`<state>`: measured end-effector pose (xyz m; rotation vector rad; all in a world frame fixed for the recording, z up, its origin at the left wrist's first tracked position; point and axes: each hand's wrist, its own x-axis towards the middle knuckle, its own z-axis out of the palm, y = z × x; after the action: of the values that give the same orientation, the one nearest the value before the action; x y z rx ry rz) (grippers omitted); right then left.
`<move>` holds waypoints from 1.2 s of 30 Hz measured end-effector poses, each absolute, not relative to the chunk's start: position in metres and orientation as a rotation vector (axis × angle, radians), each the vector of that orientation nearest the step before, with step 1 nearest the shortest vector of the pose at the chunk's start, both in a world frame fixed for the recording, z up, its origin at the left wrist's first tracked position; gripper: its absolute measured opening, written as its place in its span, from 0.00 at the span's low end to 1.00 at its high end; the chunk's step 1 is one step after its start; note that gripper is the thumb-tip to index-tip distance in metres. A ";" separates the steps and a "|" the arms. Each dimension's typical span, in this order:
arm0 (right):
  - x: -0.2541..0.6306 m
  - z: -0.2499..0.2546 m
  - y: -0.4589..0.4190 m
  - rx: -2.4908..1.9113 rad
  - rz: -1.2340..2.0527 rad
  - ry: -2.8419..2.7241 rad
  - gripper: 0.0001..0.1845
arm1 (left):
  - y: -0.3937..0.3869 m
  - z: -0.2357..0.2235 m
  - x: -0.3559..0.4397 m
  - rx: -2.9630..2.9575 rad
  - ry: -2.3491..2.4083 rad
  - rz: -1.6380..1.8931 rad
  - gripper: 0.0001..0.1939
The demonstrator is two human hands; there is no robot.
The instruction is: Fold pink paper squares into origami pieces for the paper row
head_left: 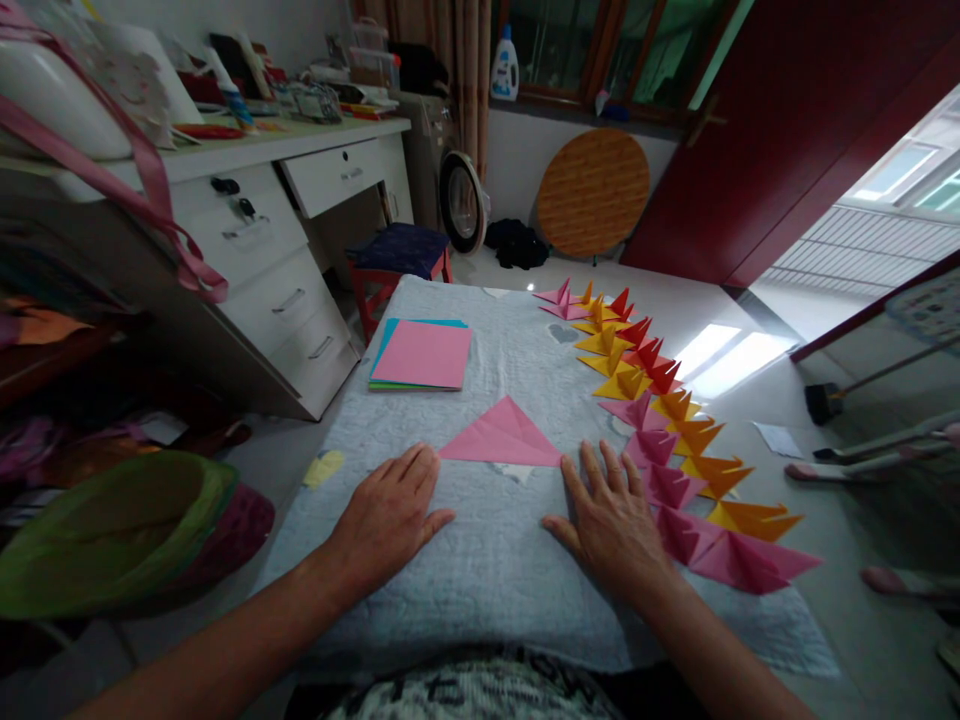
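Observation:
A pink sheet of origami paper (504, 438), folded into a triangle with crease lines, lies on the cloth-covered table with its peak pointing away from me. My left hand (394, 508) rests flat at its left corner, fingers together and thumb out. At the right corner my right hand (609, 515) lies flat with its fingers spread. Neither hand grips anything. Beyond my left hand is a stack of square paper (422, 355), pink on top with blue and green edges showing. Rows of folded paper cranes (671, 485) in pink, yellow and red stand along the right side.
A pale blue cloth (450, 590) covers the table. Left of it stand a white desk with drawers (277, 290) and a green-lined bin (120, 530). Behind are a stool (401, 250), a washing machine with its door open (463, 203) and a round wooden board (592, 190).

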<state>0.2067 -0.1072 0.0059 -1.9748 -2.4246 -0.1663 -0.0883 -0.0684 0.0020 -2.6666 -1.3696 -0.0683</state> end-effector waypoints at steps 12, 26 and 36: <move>0.202 0.002 -0.110 -2.088 -0.244 -2.327 0.45 | -0.068 -0.001 -0.093 -2.617 -1.374 -0.161 0.28; 0.139 0.012 -0.084 -1.610 0.175 -2.430 0.27 | -0.053 0.001 -0.055 -2.838 -1.199 -0.195 0.24; 0.189 0.010 -0.105 -1.824 -0.084 -2.381 0.25 | -0.065 -0.003 -0.088 -2.691 -1.358 -0.166 0.24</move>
<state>0.1888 -0.1051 0.0101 -1.8245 -2.3813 -0.0844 -0.0877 -0.0653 -0.0032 -2.6914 -1.3576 -0.1656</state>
